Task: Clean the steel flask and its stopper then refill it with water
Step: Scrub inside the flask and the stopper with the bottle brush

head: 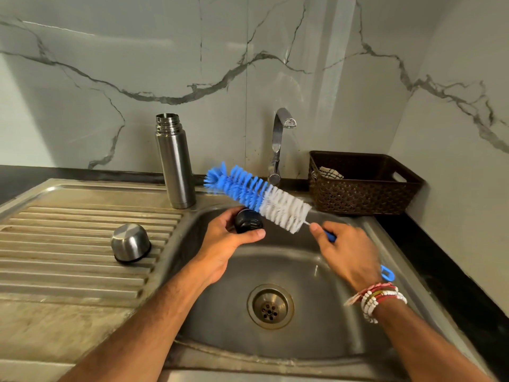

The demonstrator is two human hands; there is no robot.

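The steel flask point(175, 164) stands upright and uncapped at the back edge of the draining board, left of the tap. Over the sink basin, my left hand point(223, 238) grips the dark stopper point(248, 221). My right hand point(348, 250) holds the blue handle of a bottle brush point(259, 194). The blue and white bristles lie across the top of the stopper, pointing up and left. The flask's steel cup lid point(130, 242) sits upside down on the ribbed draining board.
The steel sink point(316, 334) has its drain point(270, 306) in the middle and the tap point(278, 139) behind it, with no water running. A brown woven basket point(360, 194) holding a cloth stands on the dark counter at the back right. Marble wall behind.
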